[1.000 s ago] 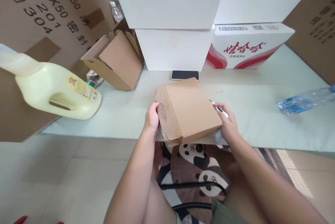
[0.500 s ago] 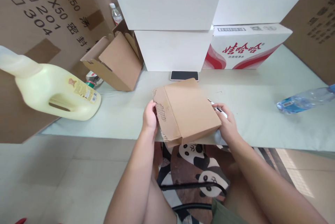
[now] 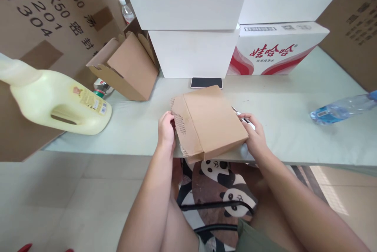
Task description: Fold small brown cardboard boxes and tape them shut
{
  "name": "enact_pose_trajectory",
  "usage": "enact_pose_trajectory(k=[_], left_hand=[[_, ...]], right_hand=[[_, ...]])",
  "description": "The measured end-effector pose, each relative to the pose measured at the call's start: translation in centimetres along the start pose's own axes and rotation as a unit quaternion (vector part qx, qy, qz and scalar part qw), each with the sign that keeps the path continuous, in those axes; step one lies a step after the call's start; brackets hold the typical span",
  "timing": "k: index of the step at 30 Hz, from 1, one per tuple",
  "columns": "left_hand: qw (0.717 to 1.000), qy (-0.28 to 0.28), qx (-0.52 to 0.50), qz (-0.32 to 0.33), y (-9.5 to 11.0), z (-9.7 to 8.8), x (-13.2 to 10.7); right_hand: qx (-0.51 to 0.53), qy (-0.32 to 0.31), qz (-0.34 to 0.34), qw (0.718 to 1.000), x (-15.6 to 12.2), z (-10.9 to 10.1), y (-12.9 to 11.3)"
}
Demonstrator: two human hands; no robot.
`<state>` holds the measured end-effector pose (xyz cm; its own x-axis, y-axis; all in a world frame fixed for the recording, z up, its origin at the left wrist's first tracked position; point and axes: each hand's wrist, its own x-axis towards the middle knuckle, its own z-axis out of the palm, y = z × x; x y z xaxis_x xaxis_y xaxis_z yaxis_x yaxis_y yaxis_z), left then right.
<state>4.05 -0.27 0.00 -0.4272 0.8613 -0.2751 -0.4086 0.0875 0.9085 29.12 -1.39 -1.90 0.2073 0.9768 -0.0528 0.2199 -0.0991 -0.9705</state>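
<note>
A flat brown corrugated mailer box point(image 3: 210, 122) lies at the near edge of the pale green table point(image 3: 288, 126), its torn flap on the left side. My left hand point(image 3: 165, 131) curls its fingers round that left flap edge. My right hand point(image 3: 255, 137) presses against the box's right side and grips a white pen-like tool point(image 3: 244, 119) whose tip pokes out behind the box.
A black phone point(image 3: 206, 82) lies just behind the box. An open cardboard box point(image 3: 125, 67) and a cream jug point(image 3: 60, 101) sit to the left. White cartons point(image 3: 191, 53) and a red-printed case point(image 3: 275, 50) stand behind. A water bottle point(image 3: 341, 108) lies at right.
My left hand's fingers have curled further onto the flap edge. The box and my right hand stay nearly where they were; the view shifts slightly.
</note>
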Motion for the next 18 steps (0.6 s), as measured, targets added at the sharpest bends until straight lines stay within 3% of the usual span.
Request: enact_pose_trajectory(k=[4,12,18], left_hand=[[1.000,-0.005,0.020,0.024,-0.06,-0.20,0.02],[1.000,-0.022,0.015,0.000,-0.12,-0.42,0.21],[0.997,-0.053,-0.063,-0.011,0.08,-0.48,0.56]], right_hand=[[0.011,-0.001,0.001,1.000,0.00,0.01,0.03],[0.028,0.000,0.010,1.000,-0.03,-0.06,0.53],[0.043,0.020,0.014,0.999,0.02,-0.09,0.46]])
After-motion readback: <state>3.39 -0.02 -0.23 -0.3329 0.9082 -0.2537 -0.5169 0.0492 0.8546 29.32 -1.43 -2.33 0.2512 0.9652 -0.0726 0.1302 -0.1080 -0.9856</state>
